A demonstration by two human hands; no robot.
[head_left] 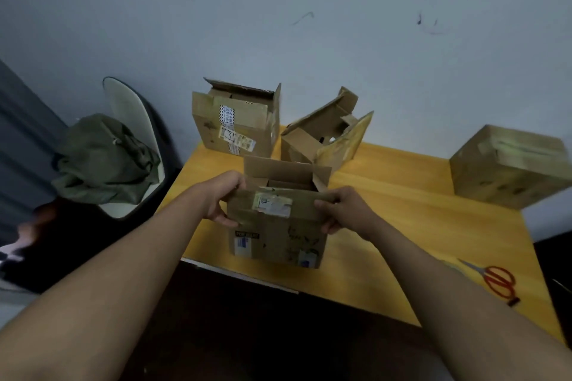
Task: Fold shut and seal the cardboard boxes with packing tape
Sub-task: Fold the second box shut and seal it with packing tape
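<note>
On yellow table (402, 195), four boxes — left hand (221, 199), right hand (343, 210) gripping nearest box's (278, 241) flap, seemingly.

table (402, 213): yellow wood | on it: four cardboard boxes (278, 238) | red-handled scissors (495, 280) near right edge

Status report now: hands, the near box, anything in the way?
Left hand and right hand grip front flap of near box. Top not closed, no tape roll visible. Scissors lie right, apart.

Head view, steeply downward, table (402, 195) close
</note>
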